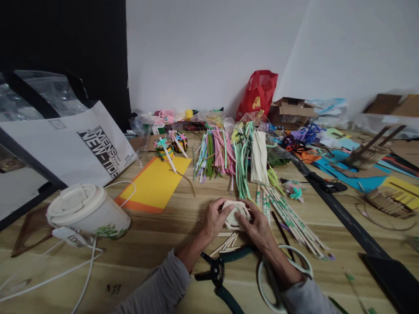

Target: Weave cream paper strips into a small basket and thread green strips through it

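Both my hands hold a small cream-coloured coiled piece [234,214] made of rolled paper strips, just above the wooden table [157,244]. My left hand [214,218] curls round its left side. My right hand [258,224] grips its right side with the fingers bent over the top. Short cream strips [225,245] lie under my wrists. Dark green pliers [218,272] and white-handled scissors [281,279] rest near my forearms.
A lidded paper cup [87,211] lies on its side at the left with a white cable [65,270]. A yellow-orange sheet [153,183], bundles of coloured paper strips [229,159], rolled paper sticks [291,213], a long black ruler [340,209] and a white bag [65,148] surround the work spot.
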Action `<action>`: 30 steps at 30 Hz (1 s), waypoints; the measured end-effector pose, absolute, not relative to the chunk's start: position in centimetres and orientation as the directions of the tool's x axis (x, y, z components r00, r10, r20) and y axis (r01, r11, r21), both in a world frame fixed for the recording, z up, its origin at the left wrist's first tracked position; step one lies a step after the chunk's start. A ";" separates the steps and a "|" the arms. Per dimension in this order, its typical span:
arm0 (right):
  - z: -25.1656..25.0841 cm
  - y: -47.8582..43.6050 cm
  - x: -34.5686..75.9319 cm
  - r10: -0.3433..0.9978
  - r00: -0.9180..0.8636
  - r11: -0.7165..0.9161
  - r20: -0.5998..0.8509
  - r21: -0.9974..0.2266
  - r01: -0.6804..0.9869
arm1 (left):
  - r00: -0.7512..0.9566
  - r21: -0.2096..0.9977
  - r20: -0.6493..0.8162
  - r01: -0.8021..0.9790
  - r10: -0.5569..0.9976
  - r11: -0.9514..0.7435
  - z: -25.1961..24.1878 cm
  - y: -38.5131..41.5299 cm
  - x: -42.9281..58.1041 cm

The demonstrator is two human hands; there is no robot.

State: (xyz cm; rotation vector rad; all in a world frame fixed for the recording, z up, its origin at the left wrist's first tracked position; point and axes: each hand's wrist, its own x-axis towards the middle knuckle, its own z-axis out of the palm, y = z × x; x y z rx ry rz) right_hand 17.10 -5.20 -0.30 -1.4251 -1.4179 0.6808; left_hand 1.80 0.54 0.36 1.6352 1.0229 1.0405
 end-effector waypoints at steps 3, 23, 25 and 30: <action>-0.5 -5.1 17.0 0.962 0.172 0.135 0.212 -0.918 0.373 | 0.261 0.964 0.202 0.118 0.944 -0.239 0.4 0.6 1.9; 0.5 -5.5 16.5 0.993 0.113 0.021 0.044 -0.980 0.198 | 0.288 0.962 0.188 0.139 0.939 -0.235 0.4 0.6 1.9; 0.3 -5.4 16.6 0.990 0.125 0.032 0.065 -0.967 0.254 | 0.292 0.954 0.198 0.163 0.936 -0.253 0.5 0.5 1.9; -0.2 -5.2 16.9 0.978 0.177 0.044 0.112 -0.935 0.352 | 0.314 0.913 0.264 0.223 0.912 -0.341 0.7 0.3 2.2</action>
